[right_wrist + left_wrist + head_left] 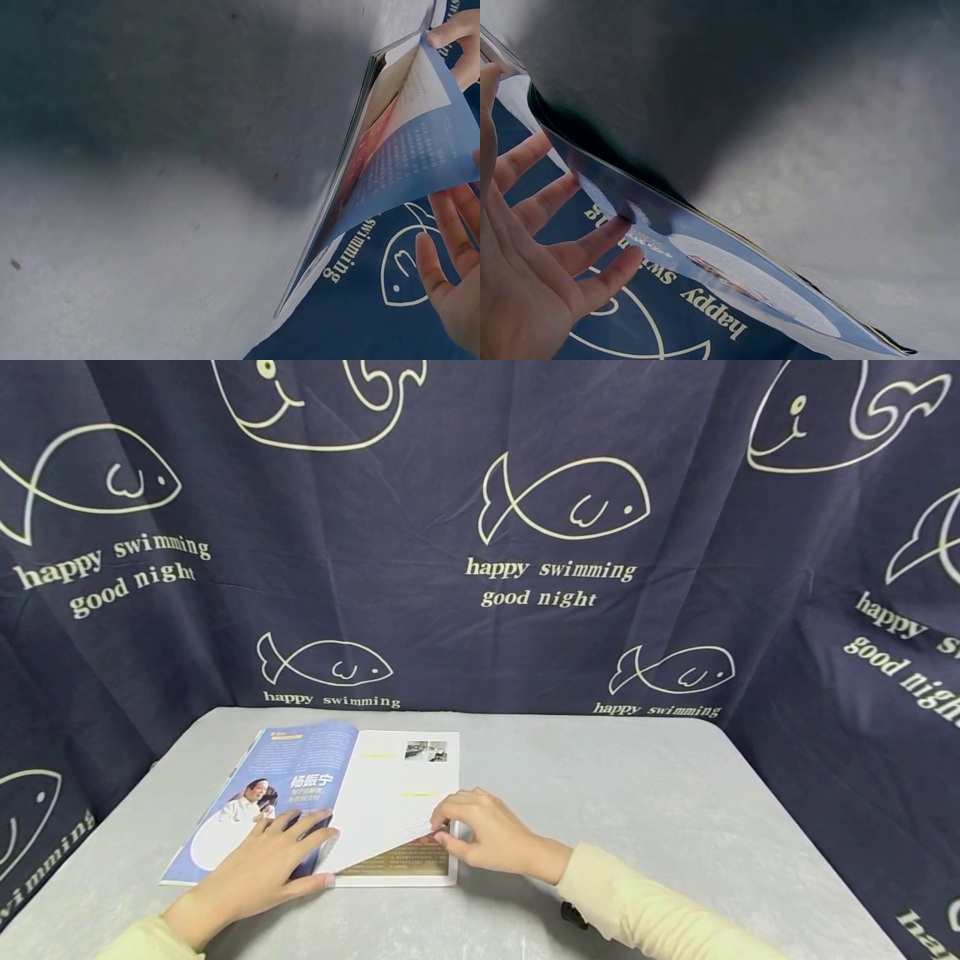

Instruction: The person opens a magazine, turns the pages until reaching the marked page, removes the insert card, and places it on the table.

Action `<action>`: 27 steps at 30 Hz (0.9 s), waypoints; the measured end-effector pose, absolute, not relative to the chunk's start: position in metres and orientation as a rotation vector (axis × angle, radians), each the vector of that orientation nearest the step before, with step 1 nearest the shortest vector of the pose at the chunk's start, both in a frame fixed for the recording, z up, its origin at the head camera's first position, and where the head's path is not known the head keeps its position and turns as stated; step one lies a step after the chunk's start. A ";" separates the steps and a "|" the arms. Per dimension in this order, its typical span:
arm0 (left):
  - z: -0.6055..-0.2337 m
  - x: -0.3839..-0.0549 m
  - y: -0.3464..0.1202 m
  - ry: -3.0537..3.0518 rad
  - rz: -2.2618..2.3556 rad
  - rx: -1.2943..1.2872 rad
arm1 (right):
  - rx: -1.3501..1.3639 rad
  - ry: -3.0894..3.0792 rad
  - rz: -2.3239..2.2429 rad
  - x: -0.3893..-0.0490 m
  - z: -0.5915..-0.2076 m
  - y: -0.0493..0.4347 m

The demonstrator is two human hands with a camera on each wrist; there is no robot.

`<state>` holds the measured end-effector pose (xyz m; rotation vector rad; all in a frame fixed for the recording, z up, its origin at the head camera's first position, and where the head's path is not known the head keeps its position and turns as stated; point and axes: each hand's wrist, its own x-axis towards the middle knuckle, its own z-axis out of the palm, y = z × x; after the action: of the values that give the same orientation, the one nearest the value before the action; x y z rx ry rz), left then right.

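Note:
A magazine [262,758] lies spread on the table, its left page blue with a portrait and its right page white with a small photo. My left hand [270,864] rests on the lower left page by the spine, fingers spread and straight; the left wrist view shows these fingers [604,244] along the blue page. At the right edge, my right hand [487,835] pinches the lower corner of the white page [382,797], lifting it. A dark brown printed page [401,860] shows beneath. In the right wrist view a raised page [412,154] curves beside the right hand.
The magazine is on the left half of a grey table [600,793]. A dark blue curtain [420,610] with fish drawings and lettering hangs behind the table and along both sides. A black device [573,915] shows under the right sleeve.

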<state>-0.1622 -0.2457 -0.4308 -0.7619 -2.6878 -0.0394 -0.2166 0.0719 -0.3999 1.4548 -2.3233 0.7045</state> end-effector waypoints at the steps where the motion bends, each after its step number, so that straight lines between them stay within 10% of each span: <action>1: -0.431 -0.162 -0.246 -2.687 -0.037 -0.762 | 1.445 -2.327 0.706 -0.217 -0.400 0.072; 27: -0.431 -0.165 -0.251 -2.596 -0.018 -0.740 | 1.258 -2.479 0.749 -0.221 -0.397 0.076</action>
<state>-0.1646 -0.2509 -0.4306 -0.7403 -2.5961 -0.0181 -0.2214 0.0762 -0.3973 1.2579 -2.4790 0.7488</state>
